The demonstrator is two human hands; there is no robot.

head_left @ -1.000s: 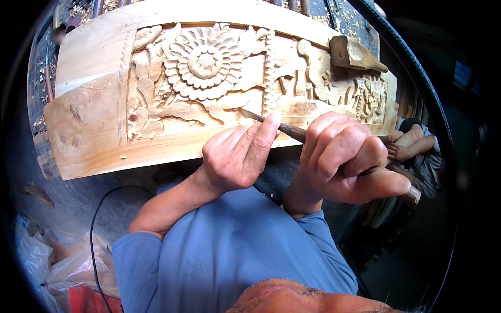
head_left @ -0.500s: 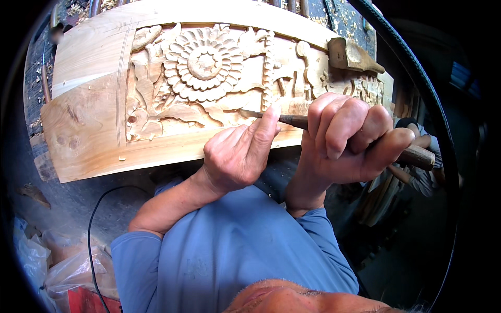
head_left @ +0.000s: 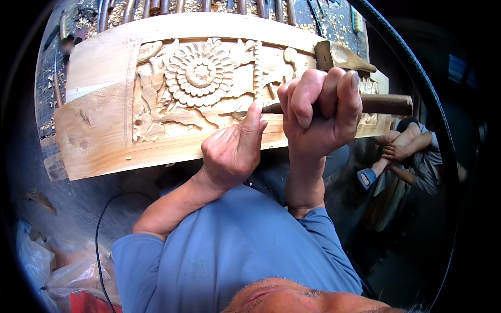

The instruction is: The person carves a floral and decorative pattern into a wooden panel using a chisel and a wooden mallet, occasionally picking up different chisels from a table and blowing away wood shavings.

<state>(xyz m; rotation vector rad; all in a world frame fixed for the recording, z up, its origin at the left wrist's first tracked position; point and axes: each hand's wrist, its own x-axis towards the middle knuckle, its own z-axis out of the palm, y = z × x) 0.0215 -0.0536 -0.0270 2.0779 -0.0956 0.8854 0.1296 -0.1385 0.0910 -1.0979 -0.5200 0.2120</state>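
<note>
A pale wooden panel [head_left: 99, 143], carved in relief with a large round flower [head_left: 201, 75] and leaves, lies across the bench. My right hand [head_left: 321, 107] is wrapped round the dark wooden handle of a carving chisel [head_left: 389, 105], whose butt sticks out to the right. Down by the blade, my left hand [head_left: 232, 151] is closed, its thumb pressed along the metal and its curled fingers mostly hidden. The blade tip points left and meets the carved leaf work below the flower. Beyond my right hand, a wooden mallet [head_left: 344, 57] rests on the panel's far right part.
Several tool handles [head_left: 206, 6] line the bench's far edge among wood shavings [head_left: 86, 23]. A brush [head_left: 357, 22] lies at the far right. Another person [head_left: 417, 151] sits at right, hands on a leg. Plastic bags [head_left: 78, 271] and a black cable [head_left: 97, 235] are at lower left.
My right hand has shifted left and upward, and the chisel handle now lies nearly level instead of sloping down to the right. The view has shifted, showing more tools and the other person.
</note>
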